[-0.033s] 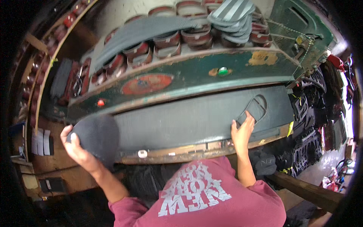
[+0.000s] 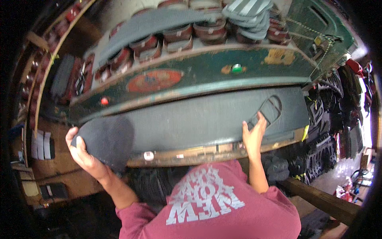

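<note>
1. The left hand (image 2: 85,151) was closed on a dark rounded sheet (image 2: 107,139), gripping it by its left edge, with the thumb laid over the upper face and the fingers curled round the rim.
2. That sheet was held at the left end of a long dark board (image 2: 191,119), overlapping the end of it in view; whether the two touched, I could not tell.
3. The right hand (image 2: 254,129) was partly spread, thumb and forefinger well parted, at the near end of a black sole-shaped frame (image 2: 273,106). Whether the fingers clasped the frame or merely steadied it, I could not tell.
4. The frame lay slanted on the right part of the board, a crosspiece spanning its loop.
5. Large pale block capitals, clear enough to read, ran in stacked lines over the maroon shirt (image 2: 215,227).
6. A worn, round red emblem (image 2: 155,81) marked the green beam (image 2: 207,71) beyond the board; its detail was too blurred to read.
7. A small round white label (image 2: 148,155) was on the wooden edge nearest the person.
8. Faint light markings showed on dark rounded pieces (image 2: 277,169) below the right forearm's side.
</note>
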### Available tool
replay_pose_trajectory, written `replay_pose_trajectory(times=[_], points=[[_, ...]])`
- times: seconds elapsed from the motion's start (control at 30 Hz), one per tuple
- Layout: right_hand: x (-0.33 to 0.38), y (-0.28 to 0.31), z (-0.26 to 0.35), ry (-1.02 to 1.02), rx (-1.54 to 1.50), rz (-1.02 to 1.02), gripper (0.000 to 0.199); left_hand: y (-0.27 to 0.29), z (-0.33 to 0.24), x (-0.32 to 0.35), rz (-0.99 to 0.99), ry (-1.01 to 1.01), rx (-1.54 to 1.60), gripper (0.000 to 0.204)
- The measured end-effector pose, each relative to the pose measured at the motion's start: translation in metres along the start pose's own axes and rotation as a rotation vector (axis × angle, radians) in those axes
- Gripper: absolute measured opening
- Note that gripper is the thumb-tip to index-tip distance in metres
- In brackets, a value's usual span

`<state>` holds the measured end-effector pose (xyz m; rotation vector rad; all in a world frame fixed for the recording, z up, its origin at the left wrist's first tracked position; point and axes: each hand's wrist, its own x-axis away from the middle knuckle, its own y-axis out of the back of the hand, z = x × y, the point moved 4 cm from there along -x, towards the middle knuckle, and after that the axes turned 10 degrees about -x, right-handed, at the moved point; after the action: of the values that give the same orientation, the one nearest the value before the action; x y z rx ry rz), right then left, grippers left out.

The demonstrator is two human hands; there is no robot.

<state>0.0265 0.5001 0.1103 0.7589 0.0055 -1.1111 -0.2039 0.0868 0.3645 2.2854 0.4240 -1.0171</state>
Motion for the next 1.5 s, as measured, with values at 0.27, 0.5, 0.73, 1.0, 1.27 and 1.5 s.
replay_pose_trajectory(times=[0.27, 0.5, 0.73, 1.0, 1.27, 1.5], points=[[0.021, -0.023, 0.007, -0.297, -0.399, 0.280, 0.050, -0.057, 0.092, 0.099, 0.329, 0.075, 0.066, 0.031], [0.064, -0.031, -0.002, -0.273, -0.136, 0.546, 0.040, -0.116, 0.187, 0.237, 0.798, 0.587, -0.159, 0.035], [0.118, -0.034, 0.008, -0.389, -0.060, 0.739, 0.041, -0.097, 0.173, 0.226, 0.757, 0.294, -0.405, 0.032], [0.116, -0.042, -0.004, -0.284, -0.134, 0.656, 0.045, -0.062, 0.139, 0.164, 0.700, 0.799, 0.225, 0.034], [0.115, -0.073, -0.021, -0.602, -0.353, 0.647, 0.055, 0.012, 0.040, 0.056, 0.553, 0.339, 0.711, 0.031], [0.082, -0.096, -0.012, -0.789, -0.630, 0.867, 0.060, -0.136, -0.019, 0.225, 0.976, 0.250, 0.300, 0.022]])
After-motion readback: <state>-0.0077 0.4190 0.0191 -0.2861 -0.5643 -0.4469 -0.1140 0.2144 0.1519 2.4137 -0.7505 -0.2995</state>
